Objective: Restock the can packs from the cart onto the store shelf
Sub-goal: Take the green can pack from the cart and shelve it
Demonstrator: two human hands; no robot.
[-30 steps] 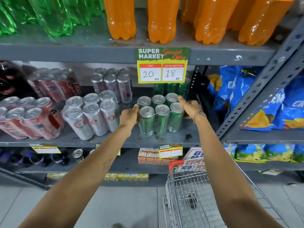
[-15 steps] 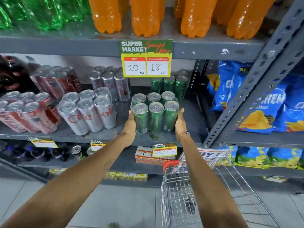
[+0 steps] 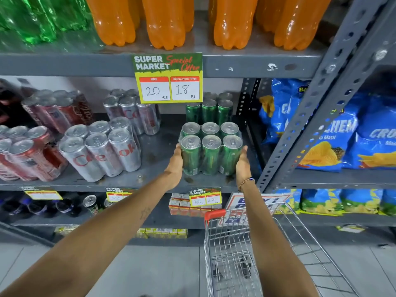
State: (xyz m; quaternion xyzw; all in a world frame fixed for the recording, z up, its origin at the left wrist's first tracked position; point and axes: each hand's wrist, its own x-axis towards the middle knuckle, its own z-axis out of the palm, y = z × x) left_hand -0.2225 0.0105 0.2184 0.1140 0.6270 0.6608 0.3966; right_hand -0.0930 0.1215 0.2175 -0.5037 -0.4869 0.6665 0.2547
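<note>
On the middle shelf, near its front edge, stands a shrink-wrapped pack of six green cans. The left hand and right hand press flat against its two sides, fingers straight. A second green pack sits behind; two silver packs stand left. The cart waits below.

shelf sign: "SUPER MARKET Special Offer", MRP 20, Discounted Price 18 | silver cans: "Coke"
</note>
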